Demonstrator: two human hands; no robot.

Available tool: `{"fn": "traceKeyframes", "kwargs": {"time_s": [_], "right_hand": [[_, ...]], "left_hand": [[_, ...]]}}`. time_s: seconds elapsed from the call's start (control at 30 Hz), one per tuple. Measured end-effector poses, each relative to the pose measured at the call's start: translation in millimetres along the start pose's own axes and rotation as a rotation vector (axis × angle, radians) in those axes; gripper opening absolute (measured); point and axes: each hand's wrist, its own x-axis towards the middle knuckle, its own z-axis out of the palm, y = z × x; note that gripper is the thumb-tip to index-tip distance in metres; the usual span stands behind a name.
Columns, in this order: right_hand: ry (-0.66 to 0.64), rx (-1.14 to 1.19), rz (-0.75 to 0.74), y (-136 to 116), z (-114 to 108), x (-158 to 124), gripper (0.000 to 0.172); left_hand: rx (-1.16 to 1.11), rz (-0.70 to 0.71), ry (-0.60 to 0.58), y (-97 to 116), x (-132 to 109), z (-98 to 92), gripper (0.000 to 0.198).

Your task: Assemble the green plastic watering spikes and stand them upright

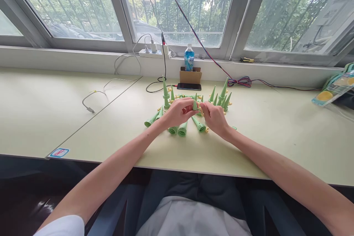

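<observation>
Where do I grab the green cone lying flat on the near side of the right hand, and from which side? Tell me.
Grip the lying cone by its wide open collar, which faces the person; the tip tapers thin. Come from above on the near side, fingers across the collar: the right hand, holding a small cone, sits just behind, and other cones crowd its left.

- green cone (195,105): small, tip up, pinched btwn L fingers (184,109) & R fingers (207,110)
- yellow bit (201,110): at its base, by R fingers
- spare cones (182,129): flat, just below fingers
</observation>
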Motion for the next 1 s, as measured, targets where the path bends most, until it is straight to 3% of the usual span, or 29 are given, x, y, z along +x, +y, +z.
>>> {"fn": "traceKeyframes", "kwargs": {"time_s": [0.23,0.63,1.0], "right_hand": [[-0.041,0.011,0.016,1.6,1.2,-0.1,0.046],[0.008,0.125,0.027,-6.2,-1.4,-1.6,0.037],[0.025,0.105,-0.006,0.0,0.7,-2.1,0.036]], "left_hand": [[0.004,-0.017,-0.004,-0.3,-0.6,1.1,0.013],[-0.088,-0.127,0.102,-3.1,3.1,1.8,0.021],[-0.125,-0.185,0.100,-1.0,2.5,1.9,0.024]]}}
